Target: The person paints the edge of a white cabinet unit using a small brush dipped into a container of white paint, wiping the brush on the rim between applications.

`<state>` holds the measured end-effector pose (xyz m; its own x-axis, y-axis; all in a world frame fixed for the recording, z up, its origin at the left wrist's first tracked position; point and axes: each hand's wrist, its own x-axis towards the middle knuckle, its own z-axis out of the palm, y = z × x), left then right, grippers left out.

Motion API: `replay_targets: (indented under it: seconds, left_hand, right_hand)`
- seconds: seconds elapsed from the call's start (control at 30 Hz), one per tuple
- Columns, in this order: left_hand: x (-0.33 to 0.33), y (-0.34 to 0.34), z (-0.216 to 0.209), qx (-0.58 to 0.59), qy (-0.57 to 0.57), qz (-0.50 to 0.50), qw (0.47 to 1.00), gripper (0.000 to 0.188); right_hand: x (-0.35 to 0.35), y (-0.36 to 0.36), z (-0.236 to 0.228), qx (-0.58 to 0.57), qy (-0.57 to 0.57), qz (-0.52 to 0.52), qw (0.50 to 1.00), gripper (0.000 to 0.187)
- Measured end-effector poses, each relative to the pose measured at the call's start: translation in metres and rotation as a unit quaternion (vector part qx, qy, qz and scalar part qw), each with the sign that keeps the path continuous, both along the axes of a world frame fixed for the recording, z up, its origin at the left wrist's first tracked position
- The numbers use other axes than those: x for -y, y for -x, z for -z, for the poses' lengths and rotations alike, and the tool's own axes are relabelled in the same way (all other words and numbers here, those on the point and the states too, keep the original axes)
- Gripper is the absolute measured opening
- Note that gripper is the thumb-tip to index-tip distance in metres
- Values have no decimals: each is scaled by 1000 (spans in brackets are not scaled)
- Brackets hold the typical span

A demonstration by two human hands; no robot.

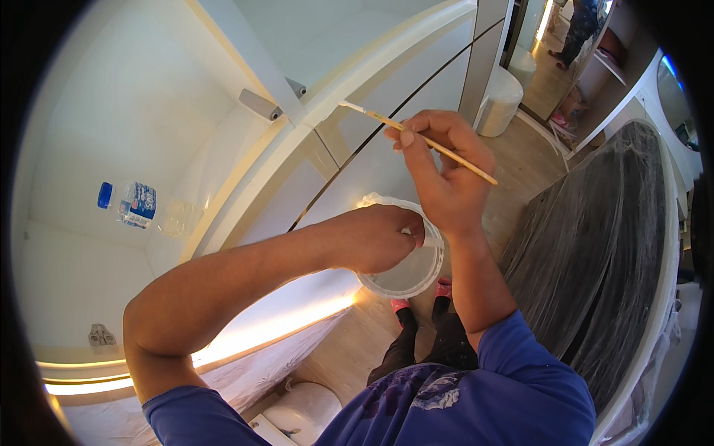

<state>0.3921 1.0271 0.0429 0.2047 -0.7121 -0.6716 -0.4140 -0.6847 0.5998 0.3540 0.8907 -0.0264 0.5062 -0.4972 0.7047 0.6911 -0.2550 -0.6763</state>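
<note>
Between the thumb and fingers of my right hand (450, 160) is a thin paintbrush (439, 146) with a yellow wooden handle. Its white tip is at the curved white front edge (387, 68) of the cabinet; whether it touches cannot be made out. My left hand (383, 236) is closed on the white handle of a round, translucent plastic bucket (409, 288), held below and left of the right hand. The hand covers part of the bucket's mouth, and little of its contents shows. Dull yellowish strips, like masking tape, run along the cabinet's edges.
A clear bottle (137, 204) with a blue cap lies inside the cabinet at left. Grey hinges (260, 105) sit by its upright. A plastic-wrapped dark panel (595, 230) stands at right. A white cylindrical stool (500, 102) is behind, and a white tub (305, 412) below.
</note>
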Motion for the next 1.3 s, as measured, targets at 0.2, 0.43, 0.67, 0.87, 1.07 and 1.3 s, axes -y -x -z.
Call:
replay_targets:
  seconds: [0.2,0.43,0.67,0.87,1.07,1.3]
  left_hand:
    - [-4,-1,9,4,17,7,1000,40]
    - [-1,0,1,15,6,14,1000,41]
    - [1,0,0,18,-4,15,1000,42]
    - [0,-1,4,24,6,18,1000,42]
    - [1,0,0,14,-7,16,1000,42]
    - [1,0,4,11,-5,17,1000,41]
  right_hand:
    - [-4,-1,0,-1,0,-3,1000,6]
    - [3,0,1,-1,-8,-1,1000,6]
    - [5,-6,3,2,-18,6,1000,6]
    - [5,-2,2,0,-23,10,1000,6]
    - [8,-9,7,10,-15,19,1000,6]
    - [12,-10,5,16,-14,43,999,6]
